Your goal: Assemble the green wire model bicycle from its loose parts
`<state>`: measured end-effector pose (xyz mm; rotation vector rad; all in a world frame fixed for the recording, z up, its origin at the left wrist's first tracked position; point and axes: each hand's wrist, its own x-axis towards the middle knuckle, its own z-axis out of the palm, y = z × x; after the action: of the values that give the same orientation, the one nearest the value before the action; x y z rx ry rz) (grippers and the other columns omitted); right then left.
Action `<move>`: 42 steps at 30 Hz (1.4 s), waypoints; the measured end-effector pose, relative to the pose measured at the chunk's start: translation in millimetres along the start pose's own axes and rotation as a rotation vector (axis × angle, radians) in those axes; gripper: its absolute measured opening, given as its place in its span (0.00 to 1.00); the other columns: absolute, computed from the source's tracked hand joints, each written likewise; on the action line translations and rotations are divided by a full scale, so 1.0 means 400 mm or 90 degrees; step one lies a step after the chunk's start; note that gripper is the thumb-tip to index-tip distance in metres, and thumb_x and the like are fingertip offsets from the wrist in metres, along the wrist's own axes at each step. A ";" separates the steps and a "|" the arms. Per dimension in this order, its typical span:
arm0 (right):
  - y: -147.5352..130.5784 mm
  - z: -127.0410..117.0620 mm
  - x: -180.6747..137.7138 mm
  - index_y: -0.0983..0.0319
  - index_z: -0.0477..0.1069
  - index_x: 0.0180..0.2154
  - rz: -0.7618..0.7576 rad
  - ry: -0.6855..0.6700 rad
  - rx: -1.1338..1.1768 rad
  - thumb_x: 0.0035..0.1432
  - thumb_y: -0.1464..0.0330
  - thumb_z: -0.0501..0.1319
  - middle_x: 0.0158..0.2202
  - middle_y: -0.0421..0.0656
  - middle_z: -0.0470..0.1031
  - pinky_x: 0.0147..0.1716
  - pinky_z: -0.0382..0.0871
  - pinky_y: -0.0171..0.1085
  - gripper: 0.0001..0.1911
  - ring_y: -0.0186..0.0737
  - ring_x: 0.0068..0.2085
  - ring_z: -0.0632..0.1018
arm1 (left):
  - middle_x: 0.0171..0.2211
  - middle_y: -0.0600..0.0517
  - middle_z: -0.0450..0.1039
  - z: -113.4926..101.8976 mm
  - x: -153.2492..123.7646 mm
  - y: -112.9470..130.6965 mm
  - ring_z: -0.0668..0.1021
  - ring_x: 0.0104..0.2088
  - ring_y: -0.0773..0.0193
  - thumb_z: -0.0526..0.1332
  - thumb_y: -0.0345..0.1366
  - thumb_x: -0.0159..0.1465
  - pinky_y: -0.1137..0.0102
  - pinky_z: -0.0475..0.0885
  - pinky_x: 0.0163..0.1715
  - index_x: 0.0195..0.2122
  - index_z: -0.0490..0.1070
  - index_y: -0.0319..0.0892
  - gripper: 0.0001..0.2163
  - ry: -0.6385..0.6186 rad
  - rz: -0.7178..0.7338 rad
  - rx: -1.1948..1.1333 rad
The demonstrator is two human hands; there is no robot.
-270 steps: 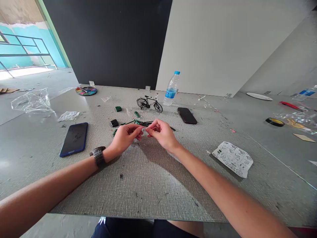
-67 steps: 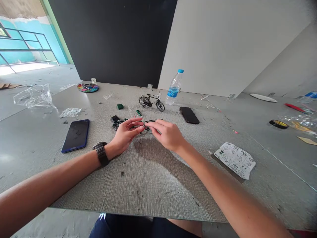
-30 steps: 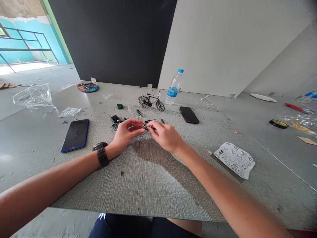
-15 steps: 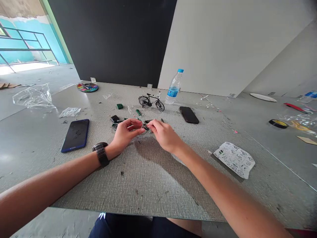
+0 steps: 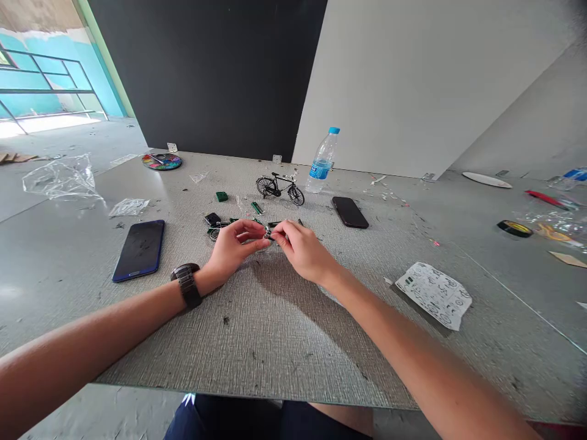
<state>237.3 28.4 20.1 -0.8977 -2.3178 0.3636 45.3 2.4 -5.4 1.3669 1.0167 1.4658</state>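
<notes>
Over the middle of the table, my left hand (image 5: 233, 245) pinches a tiny silver-and-dark model bicycle part (image 5: 267, 232) between thumb and fingers. From the other side my right hand (image 5: 303, 249) closes thumb and forefinger on the same small piece; its exact shape is mostly hidden. Behind the left hand lie a small wheel (image 5: 213, 234) and other dark green pieces, partly covered. A small black block (image 5: 213, 219), a green block (image 5: 222, 196) and a green strip (image 5: 257, 208) rest farther back. Beyond them stands an assembled black model bicycle (image 5: 277, 192).
A water bottle (image 5: 320, 170) stands behind a black phone (image 5: 350, 212). Another phone (image 5: 139, 250) lies left, near crumpled plastic (image 5: 129, 207) and a paint palette (image 5: 162, 162). At right are a printed sheet (image 5: 435, 294) and a tape roll (image 5: 515, 228). A panel (image 5: 206, 79) rises behind.
The small part between my fingertips has turned slightly, showing more of its silver side. Both hands stay almost in place, and the things on the table have not moved.
</notes>
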 end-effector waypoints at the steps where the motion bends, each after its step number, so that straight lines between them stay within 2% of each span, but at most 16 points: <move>1: -0.002 -0.001 0.000 0.60 0.67 0.39 -0.014 0.002 -0.001 0.72 0.66 0.51 0.38 0.44 0.73 0.38 0.65 0.38 0.09 0.38 0.37 0.73 | 0.38 0.50 0.78 0.001 -0.001 0.001 0.80 0.41 0.61 0.76 0.37 0.51 0.61 0.76 0.49 0.36 0.76 0.41 0.15 -0.004 0.005 0.002; 4: -0.005 -0.004 -0.001 0.60 0.68 0.40 -0.027 -0.006 -0.001 0.68 0.70 0.54 0.41 0.44 0.70 0.38 0.66 0.38 0.05 0.37 0.36 0.72 | 0.37 0.50 0.78 0.003 -0.002 0.003 0.80 0.41 0.61 0.76 0.37 0.51 0.61 0.76 0.49 0.36 0.76 0.41 0.14 -0.011 0.012 0.006; 7: -0.006 -0.004 -0.004 0.61 0.70 0.43 -0.022 -0.013 0.007 0.66 0.72 0.54 0.43 0.45 0.69 0.39 0.68 0.38 0.07 0.36 0.36 0.73 | 0.37 0.50 0.78 0.002 -0.001 0.001 0.80 0.40 0.61 0.76 0.37 0.51 0.61 0.75 0.49 0.36 0.76 0.41 0.14 -0.008 0.005 0.009; 11: -0.001 -0.001 -0.003 0.60 0.72 0.45 -0.033 0.000 0.009 0.70 0.70 0.52 0.44 0.47 0.71 0.42 0.70 0.40 0.10 0.39 0.41 0.76 | 0.37 0.50 0.78 -0.001 0.002 -0.004 0.80 0.40 0.61 0.76 0.37 0.51 0.60 0.75 0.49 0.35 0.76 0.41 0.14 0.007 0.001 0.002; 14: 0.002 0.001 -0.001 0.60 0.72 0.46 -0.016 0.019 0.004 0.71 0.69 0.54 0.44 0.47 0.74 0.44 0.70 0.41 0.09 0.41 0.43 0.77 | 0.37 0.50 0.78 -0.002 0.003 -0.004 0.80 0.40 0.61 0.76 0.37 0.51 0.60 0.75 0.49 0.35 0.76 0.40 0.14 0.012 -0.006 -0.004; 21: 0.001 0.002 0.001 0.60 0.72 0.44 0.029 0.028 0.024 0.70 0.68 0.56 0.41 0.45 0.78 0.41 0.70 0.39 0.06 0.40 0.40 0.78 | 0.36 0.50 0.78 0.000 0.000 0.002 0.80 0.39 0.62 0.76 0.37 0.51 0.61 0.75 0.47 0.34 0.75 0.41 0.13 0.003 -0.003 0.003; 26: 0.003 0.003 -0.002 0.60 0.72 0.43 -0.012 0.014 0.009 0.66 0.72 0.58 0.44 0.46 0.75 0.42 0.70 0.39 0.06 0.40 0.42 0.77 | 0.37 0.50 0.78 -0.002 0.001 -0.003 0.80 0.39 0.62 0.76 0.36 0.51 0.62 0.76 0.47 0.35 0.76 0.41 0.13 0.011 -0.005 0.006; 32: 0.011 0.002 -0.001 0.60 0.76 0.43 -0.001 0.021 -0.032 0.68 0.71 0.58 0.41 0.46 0.77 0.42 0.70 0.40 0.08 0.41 0.41 0.78 | 0.37 0.50 0.78 -0.003 0.001 -0.004 0.80 0.40 0.61 0.76 0.36 0.51 0.62 0.76 0.47 0.34 0.75 0.41 0.13 0.000 0.010 0.010; 38: 0.006 0.001 0.001 0.61 0.76 0.43 0.025 0.004 -0.008 0.71 0.70 0.54 0.39 0.45 0.81 0.40 0.70 0.40 0.11 0.40 0.40 0.80 | 0.36 0.50 0.78 -0.003 0.000 0.000 0.80 0.39 0.61 0.75 0.35 0.52 0.61 0.77 0.46 0.34 0.75 0.42 0.12 -0.002 0.025 0.037; 42: 0.004 0.001 -0.001 0.61 0.74 0.44 0.015 0.008 -0.005 0.70 0.69 0.56 0.40 0.45 0.80 0.40 0.69 0.39 0.08 0.39 0.39 0.79 | 0.35 0.50 0.79 -0.003 0.000 0.001 0.80 0.39 0.61 0.75 0.36 0.52 0.62 0.77 0.46 0.34 0.76 0.42 0.12 -0.001 0.036 0.050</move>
<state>238.1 29.2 19.1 -0.9301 -2.2999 0.3580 44.3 2.4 -5.2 1.4626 1.0522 1.4804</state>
